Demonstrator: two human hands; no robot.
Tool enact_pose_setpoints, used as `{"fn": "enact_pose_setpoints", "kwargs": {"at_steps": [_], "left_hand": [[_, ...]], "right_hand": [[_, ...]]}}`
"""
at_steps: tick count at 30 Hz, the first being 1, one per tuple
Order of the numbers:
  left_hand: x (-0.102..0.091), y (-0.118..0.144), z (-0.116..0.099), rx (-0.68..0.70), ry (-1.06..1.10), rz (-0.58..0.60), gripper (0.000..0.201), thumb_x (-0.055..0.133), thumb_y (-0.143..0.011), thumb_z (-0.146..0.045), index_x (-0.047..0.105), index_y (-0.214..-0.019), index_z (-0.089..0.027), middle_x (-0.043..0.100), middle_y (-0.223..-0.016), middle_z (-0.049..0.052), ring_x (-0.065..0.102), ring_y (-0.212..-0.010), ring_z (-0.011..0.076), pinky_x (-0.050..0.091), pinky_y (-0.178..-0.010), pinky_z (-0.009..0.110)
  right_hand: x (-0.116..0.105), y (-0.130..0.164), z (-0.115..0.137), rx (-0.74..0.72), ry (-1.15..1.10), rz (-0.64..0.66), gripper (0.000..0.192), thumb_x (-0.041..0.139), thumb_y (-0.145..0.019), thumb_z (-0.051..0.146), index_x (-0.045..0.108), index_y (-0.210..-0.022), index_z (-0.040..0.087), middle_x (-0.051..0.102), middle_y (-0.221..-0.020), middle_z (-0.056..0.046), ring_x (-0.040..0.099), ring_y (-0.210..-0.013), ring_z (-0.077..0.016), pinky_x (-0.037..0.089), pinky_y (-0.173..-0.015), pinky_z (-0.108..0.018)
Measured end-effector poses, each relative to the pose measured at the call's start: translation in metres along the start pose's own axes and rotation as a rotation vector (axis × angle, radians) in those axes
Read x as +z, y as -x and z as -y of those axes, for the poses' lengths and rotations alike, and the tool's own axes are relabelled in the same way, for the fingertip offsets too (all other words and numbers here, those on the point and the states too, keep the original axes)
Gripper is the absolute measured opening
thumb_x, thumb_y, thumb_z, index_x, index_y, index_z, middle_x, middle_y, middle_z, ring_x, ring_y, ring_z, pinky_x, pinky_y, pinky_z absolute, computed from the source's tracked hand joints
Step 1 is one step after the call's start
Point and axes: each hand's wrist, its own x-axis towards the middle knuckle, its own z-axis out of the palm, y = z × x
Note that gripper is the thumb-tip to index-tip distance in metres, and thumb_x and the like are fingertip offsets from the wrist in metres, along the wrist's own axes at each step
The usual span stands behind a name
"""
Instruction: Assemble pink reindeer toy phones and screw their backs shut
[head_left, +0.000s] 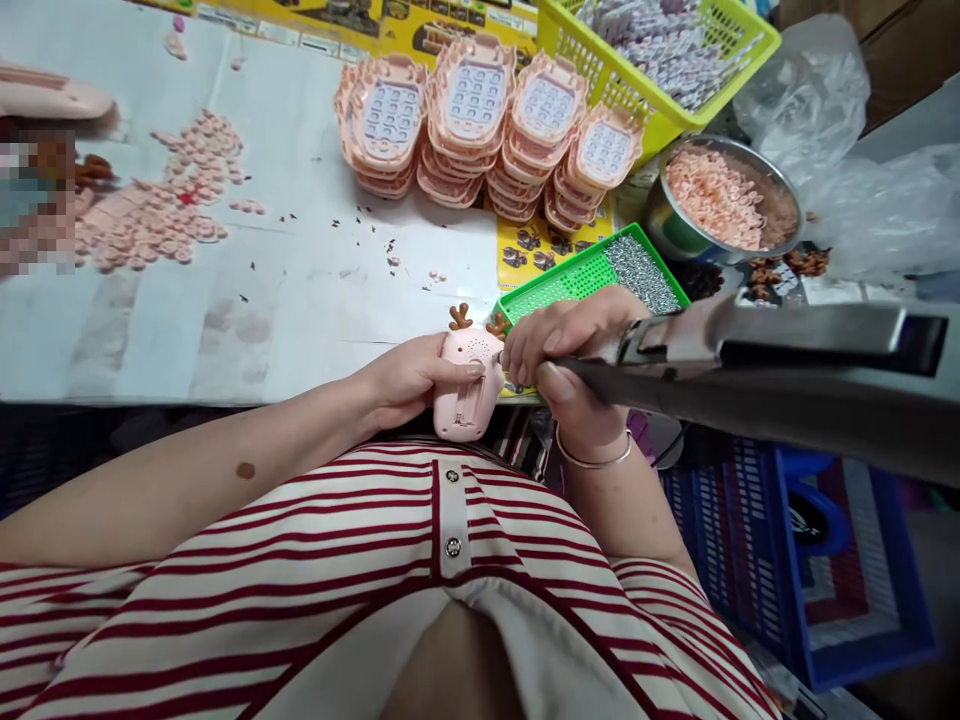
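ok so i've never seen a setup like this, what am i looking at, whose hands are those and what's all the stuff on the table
There's no machine body here: a person works with two bare hands, seen in one picture from a camera on their head, looking forward and down.

The left hand holds a pink device with brown antlers, its back facing up. The right hand grips a long dark tool, possibly a powered screwdriver, with its tip by the device's edge.

On the table are stacks of pink casings and loose pink pieces. A green tray holds small metal parts; nearby are a metal bowl and a yellow basket.
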Motion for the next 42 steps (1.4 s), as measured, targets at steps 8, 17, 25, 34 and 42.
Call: {"fn": "enact_pose_setpoints", "kwargs": {"at_steps": [8,17,25,34,42], "left_hand": [[0.001,0.001,0.001,-0.019,-0.025,-0.013,0.038,0.084,-0.063,-0.011,0.073,-0.099,-0.009,0.075,-0.09,0.008,0.069,-0.082,0.0208,0.054,-0.081,0.033],[0.003,0.005,0.001,-0.03,-0.029,-0.114,0.034,0.078,-0.07,-0.005,0.073,-0.102,-0.011,0.077,-0.093,0.009,0.07,-0.082,0.0211,0.057,-0.08,0.034],[0.002,0.005,0.003,-0.028,-0.046,-0.11,0.037,0.081,-0.07,-0.009,0.072,-0.106,-0.009,0.075,-0.094,0.01,0.07,-0.081,0.0205,0.057,-0.078,0.033],[0.002,0.011,0.005,-0.069,-0.078,-0.107,0.033,0.084,-0.068,-0.013,0.073,-0.1,-0.012,0.075,-0.09,0.008,0.068,-0.078,0.0203,0.056,-0.074,0.033],[0.007,0.013,0.006,-0.03,-0.112,-0.086,0.03,0.084,-0.064,-0.014,0.074,-0.092,-0.012,0.075,-0.089,0.007,0.066,-0.078,0.0188,0.05,-0.078,0.031]], "right_hand": [[0.006,-0.005,0.039,-0.19,-0.13,-0.008,0.026,0.073,-0.082,0.026,0.07,-0.108,0.027,0.056,-0.058,0.006,0.056,-0.046,-0.0141,0.047,-0.042,-0.03],[-0.041,0.012,0.026,-0.176,0.129,-0.247,0.02,0.075,-0.084,0.041,0.067,-0.1,0.032,0.05,-0.054,0.007,0.047,-0.039,-0.0134,0.041,-0.037,-0.029],[-0.046,0.02,0.013,-0.111,0.078,-0.228,0.02,0.075,-0.084,0.037,0.065,-0.1,0.03,0.051,-0.056,0.008,0.049,-0.041,-0.0128,0.043,-0.039,-0.028],[-0.041,0.017,0.026,-0.138,0.141,-0.269,0.019,0.072,-0.085,0.04,0.061,-0.098,0.032,0.05,-0.055,0.008,0.049,-0.041,-0.0134,0.044,-0.04,-0.029],[0.017,-0.007,0.048,-0.241,-0.069,-0.172,0.017,0.069,-0.087,0.036,0.065,-0.103,0.032,0.05,-0.056,0.007,0.054,-0.044,-0.0136,0.046,-0.041,-0.028]]}}
